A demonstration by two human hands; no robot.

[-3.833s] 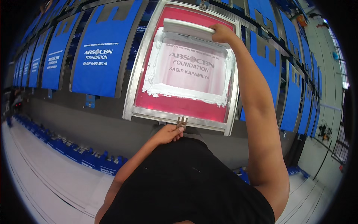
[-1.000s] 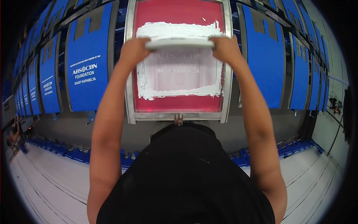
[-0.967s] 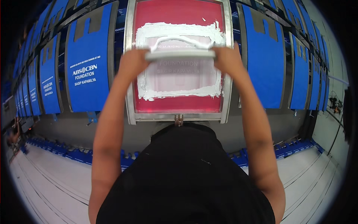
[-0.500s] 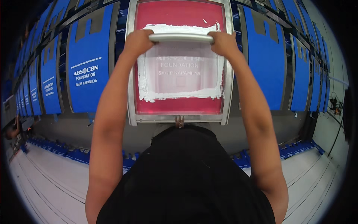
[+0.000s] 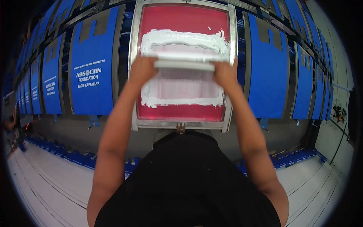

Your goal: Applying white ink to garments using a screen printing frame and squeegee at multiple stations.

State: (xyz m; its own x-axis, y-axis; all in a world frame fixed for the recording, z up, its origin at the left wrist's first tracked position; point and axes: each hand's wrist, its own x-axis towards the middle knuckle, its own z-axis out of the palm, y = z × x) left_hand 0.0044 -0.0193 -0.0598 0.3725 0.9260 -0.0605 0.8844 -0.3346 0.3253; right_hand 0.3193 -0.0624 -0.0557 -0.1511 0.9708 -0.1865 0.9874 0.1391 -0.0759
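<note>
A metal-framed printing screen (image 5: 138, 75) with red mesh and a band of white ink (image 5: 185, 38) lies flat before me. Both hands grip a wide white squeegee (image 5: 184, 65) set across the mesh, a little above its middle. My left hand (image 5: 141, 70) holds the squeegee's left end and my right hand (image 5: 225, 75) holds its right end. Below the squeegee the mesh shows a pale wiped area edged by a white ink line (image 5: 181, 102).
Blue bags (image 5: 90, 64) with white lettering lie on the long table to the left, and plain blue bags (image 5: 266, 68) lie to the right. More blue pieces (image 5: 56, 151) line the floor edge below. A small metal clamp (image 5: 180, 128) sits at the frame's near edge.
The squeegee, held by both hands, went up toward the far end of the screen half a second ago and is now lower, nearer to me.
</note>
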